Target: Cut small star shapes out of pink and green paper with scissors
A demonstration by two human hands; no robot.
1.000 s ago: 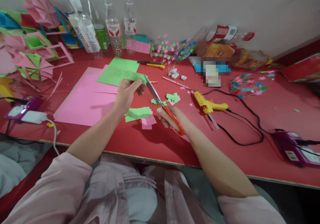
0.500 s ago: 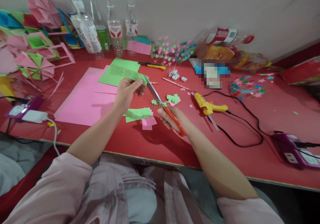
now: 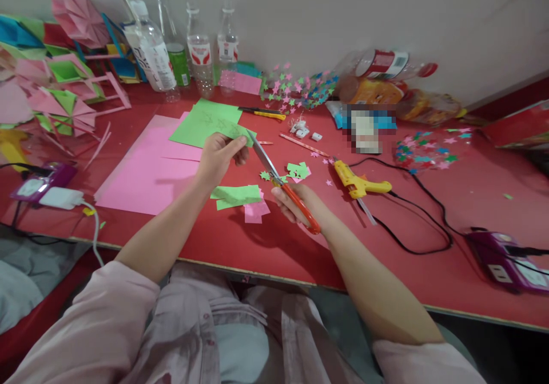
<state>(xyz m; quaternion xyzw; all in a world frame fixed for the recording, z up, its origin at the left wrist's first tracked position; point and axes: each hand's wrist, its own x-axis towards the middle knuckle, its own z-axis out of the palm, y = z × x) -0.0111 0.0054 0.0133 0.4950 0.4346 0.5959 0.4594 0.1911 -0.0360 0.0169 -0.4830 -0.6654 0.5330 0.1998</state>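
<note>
My left hand [image 3: 225,154] pinches a strip of green paper [image 3: 221,125] with stars drawn on it, between thumb and fingers. My right hand [image 3: 295,201] is closed round the orange-red handles of a pair of scissors [image 3: 269,163]. The blade tips reach the right end of the strip, close to my left thumb. Below my hands lie green paper strips [image 3: 235,196] and pink paper pieces [image 3: 257,209]. Small green cut-out stars [image 3: 265,175] and green scraps [image 3: 299,170] lie beside the scissors. Behind the strip is a larger green sheet [image 3: 189,129] on a pink sheet [image 3: 132,172].
A yellow glue gun [image 3: 358,181] with a black cord lies at right, near a purple power strip [image 3: 500,258]. A utility knife [image 3: 268,114] and pencil [image 3: 302,143] lie behind. Clear bottles [image 3: 200,55] stand at the wall. Paper models [image 3: 60,101] fill the left.
Both hands keep nearly the same place and grip. The free left part of the green strip appears slightly shifted against the green sheet; the whole view has moved a little.
</note>
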